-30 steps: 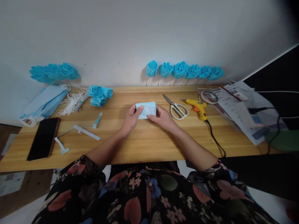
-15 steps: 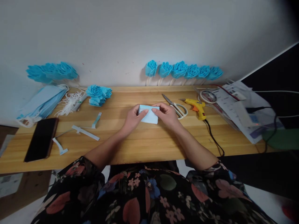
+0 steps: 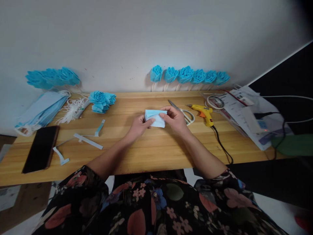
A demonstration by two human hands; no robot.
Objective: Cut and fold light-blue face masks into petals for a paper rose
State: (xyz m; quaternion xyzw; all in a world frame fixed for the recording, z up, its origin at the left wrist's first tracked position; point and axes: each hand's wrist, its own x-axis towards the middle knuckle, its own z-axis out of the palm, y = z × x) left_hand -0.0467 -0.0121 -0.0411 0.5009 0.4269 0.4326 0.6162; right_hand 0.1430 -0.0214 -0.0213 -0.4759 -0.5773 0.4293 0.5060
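Note:
A folded light-blue piece of mask fabric [image 3: 154, 117] is held just above the middle of the wooden table [image 3: 151, 150]. My left hand [image 3: 139, 126] pinches its left lower edge with thumb and fingers. Over the fabric's right upper edge, the fingers of my right hand [image 3: 174, 119] are closed on it. Both hands grip the same piece, which looks folded into layers.
White-handled scissors [image 3: 184, 112] and a yellow glue gun [image 3: 204, 113] with a black cord lie right of my hands. Blue fabric roses [image 3: 189, 75] line the wall. A stack of masks [image 3: 40, 111], loose roses [image 3: 100, 101], cut strips [image 3: 88, 140] and a black phone [image 3: 41, 148] sit left. Papers [image 3: 246, 114] lie right.
The fabric has been folded further and now shows stacked layers. My right hand moved from its lower right corner up over its top right edge; both hands shifted slightly right.

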